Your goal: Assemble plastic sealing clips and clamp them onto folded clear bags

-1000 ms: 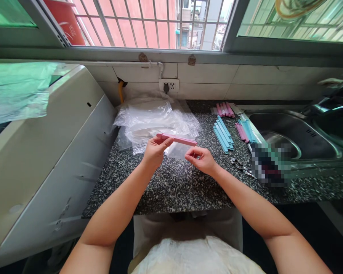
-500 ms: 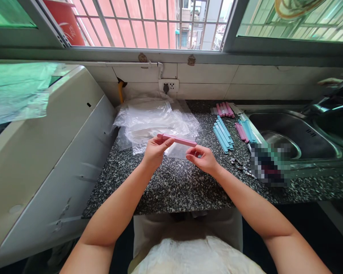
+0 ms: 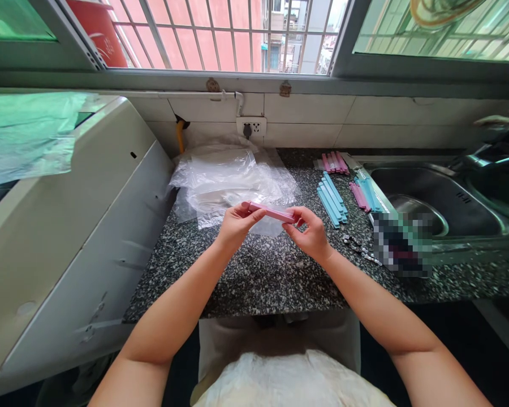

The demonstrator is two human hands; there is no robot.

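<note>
Held level above the counter is a small bundle of pink bag sealing clips (image 3: 270, 212), long and thin. My left hand (image 3: 237, 221) pinches its left end between thumb and fingers. At the other end, the thumb and fingers of my right hand (image 3: 309, 229) close around the tip. Behind the bundle lies a loose pile of clear plastic bags (image 3: 229, 175). Blue sealing clips (image 3: 331, 200) rest in a row to the right of my right hand. More pink clips (image 3: 334, 163) lie farther back, and a mixed pink and blue group (image 3: 366, 194) sits by the sink.
A steel sink (image 3: 441, 198) is set into the speckled counter (image 3: 254, 277) on the right. Before it lie a blurred-out dark package (image 3: 401, 246) and a crumpled silvery strip (image 3: 360, 250). A large pale appliance (image 3: 89, 198) stands at left. A socket (image 3: 254, 126) is on the wall.
My right hand has moved onto the right end of the pink clips and gripped it. My left hand and the bundle have shifted slightly to the right.
</note>
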